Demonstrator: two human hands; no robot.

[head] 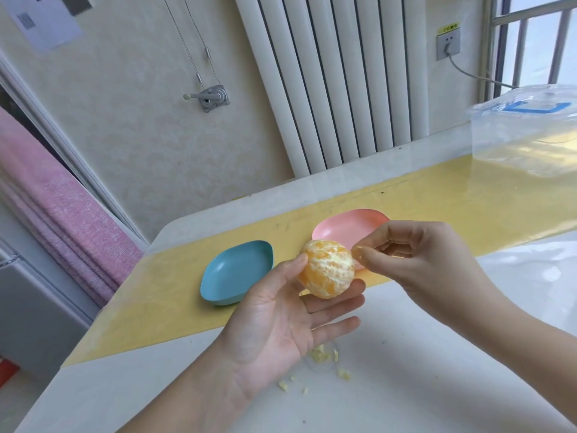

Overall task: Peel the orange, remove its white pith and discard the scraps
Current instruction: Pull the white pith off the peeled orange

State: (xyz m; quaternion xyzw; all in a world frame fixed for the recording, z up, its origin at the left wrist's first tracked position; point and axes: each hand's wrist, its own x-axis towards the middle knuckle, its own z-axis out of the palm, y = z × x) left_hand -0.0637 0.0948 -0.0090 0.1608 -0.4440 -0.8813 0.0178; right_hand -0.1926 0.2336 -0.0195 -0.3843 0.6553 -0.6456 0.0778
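White table (437, 370) stretches out below me, with a yellow mat (162, 295) running across its far part. On the mat sit two shallow dishes: a blue dish (234, 273) to the left and a pink dish (349, 228) to the right, near each other but apart. A clear box (524, 135) stands at the far right end of the mat, and a white radiator (327, 73) stands against the wall behind the table.

I hold the orange (326, 271) up over the near edge of the mat, in front of the two dishes. It has no rind and shows pale webbing of pith over the segments. My left hand (274, 317) is turned palm up. Its thumb presses the orange's left side and its upper fingers curl under and cradle it from below. The lower fingers lie straighter and touch nothing.

My right hand (418, 260) comes in from the right with the fingers curled. Thumb and forefinger pinch a small bit of pith (358, 252) just at the orange's upper right edge. I cannot tell whether that bit is attached to the fruit.

Under my left hand a small clear cup (321, 357) stands on the table with pale scraps in it. More scraps (343, 374) lie loose on the table beside it.
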